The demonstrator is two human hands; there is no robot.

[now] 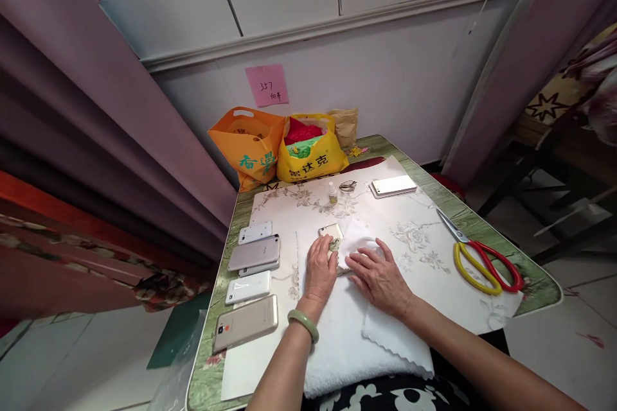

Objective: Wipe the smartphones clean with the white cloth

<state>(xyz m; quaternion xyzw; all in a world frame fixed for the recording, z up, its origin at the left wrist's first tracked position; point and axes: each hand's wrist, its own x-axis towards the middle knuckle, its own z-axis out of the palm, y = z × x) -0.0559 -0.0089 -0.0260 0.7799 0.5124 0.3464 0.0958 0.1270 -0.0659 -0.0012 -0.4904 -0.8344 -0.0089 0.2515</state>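
Phone [329, 229] sits at the centre of our clock in the head view, partly hidden by our left hand [320, 271], over the towel [337, 359]. Our left fingers curve close together across its near side; whether they grip it we cannot tell. At 4 o'clock our right hand [383, 279] rests wide, fingers apart, on a scallop-edged cloth [355, 236] that lies just beside the phone. We wear a green bangle [303, 326] on the left wrist. At 12 we see a small bottle [333, 194], at 1 a pair of glasses [347, 186], and at 2 two stacked handsets [393, 186]. Past 3 lie scissors [482, 263] with one red and one yellow handle, blades parted. From 8 to 9 we have more phones [254, 252] along the table edge; at 10 stands an orange bag [263, 128], and towards 11 a yellow bag [313, 164].
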